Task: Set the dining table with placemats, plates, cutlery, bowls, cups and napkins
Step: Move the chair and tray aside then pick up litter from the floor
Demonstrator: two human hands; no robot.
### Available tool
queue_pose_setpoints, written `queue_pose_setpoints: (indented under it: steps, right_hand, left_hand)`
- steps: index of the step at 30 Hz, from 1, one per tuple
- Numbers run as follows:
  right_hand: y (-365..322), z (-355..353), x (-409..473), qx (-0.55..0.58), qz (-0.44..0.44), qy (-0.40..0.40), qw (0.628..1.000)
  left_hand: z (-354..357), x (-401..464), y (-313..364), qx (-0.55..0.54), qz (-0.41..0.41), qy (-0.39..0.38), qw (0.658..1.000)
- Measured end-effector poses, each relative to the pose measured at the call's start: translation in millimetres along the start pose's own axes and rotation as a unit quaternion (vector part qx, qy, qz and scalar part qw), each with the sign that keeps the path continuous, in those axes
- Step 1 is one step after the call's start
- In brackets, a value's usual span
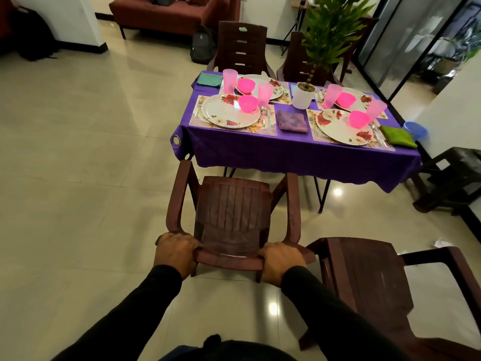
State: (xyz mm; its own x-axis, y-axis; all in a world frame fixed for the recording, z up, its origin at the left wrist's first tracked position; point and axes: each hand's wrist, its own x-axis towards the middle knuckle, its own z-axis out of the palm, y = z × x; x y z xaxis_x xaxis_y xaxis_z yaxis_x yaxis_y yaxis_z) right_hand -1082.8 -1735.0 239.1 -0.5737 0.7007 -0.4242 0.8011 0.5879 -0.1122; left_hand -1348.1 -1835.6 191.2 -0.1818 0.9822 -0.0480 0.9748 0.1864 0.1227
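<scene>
The dining table (286,155) wears a purple cloth and carries several place settings. Each has a floral placemat (263,130), a floral plate (229,113), a pink bowl (248,102), a pink cup (265,95) and cutlery (265,116). Folded napkins lie beside them: purple (291,121), green (398,137) and teal (209,80). A brown plastic chair (234,212) stands in front of the table's near side. My left hand (175,252) and my right hand (282,261) both grip the top of its backrest.
A second brown chair (369,277) stands close on my right. Two more chairs (242,46) sit at the table's far side. A white pot with a tall plant (302,96) is on the table. A dark stool (453,175), a blue bin (416,130), a sofa (166,14) and a backpack (201,45) surround it.
</scene>
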Motion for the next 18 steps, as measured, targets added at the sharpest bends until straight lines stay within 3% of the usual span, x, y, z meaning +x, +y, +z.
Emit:
queue_pose_setpoints:
  steps: [18]
  right_hand:
    - [-7.0, -6.2, -1.9, -0.021, 0.012, -0.036, 0.999]
  left_hand:
    - [-12.2, -4.5, 6.1, 0.024, -0.018, -0.019, 0.999]
